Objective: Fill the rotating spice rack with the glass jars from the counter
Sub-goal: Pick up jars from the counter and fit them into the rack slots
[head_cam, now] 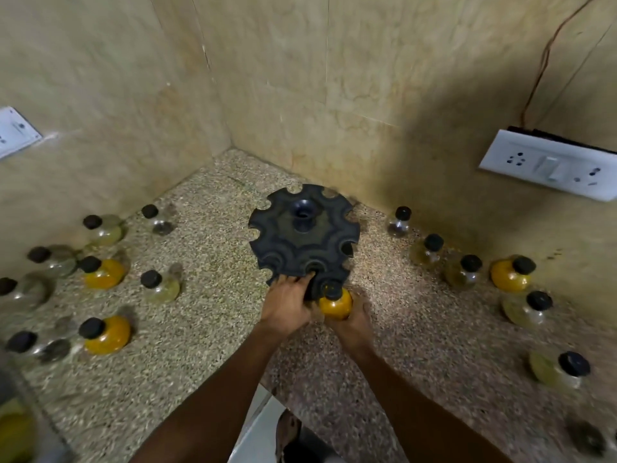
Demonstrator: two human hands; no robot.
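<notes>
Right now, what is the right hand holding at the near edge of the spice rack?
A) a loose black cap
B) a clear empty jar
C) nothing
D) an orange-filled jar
D: the right hand cups an orange-filled jar, its neck at a near-edge slot of the spice rack, while the left hand steadies the rack.

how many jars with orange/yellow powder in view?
4, maybe more. Two left on the counter. One by the right wall. One in the right hand at the rack.
</notes>
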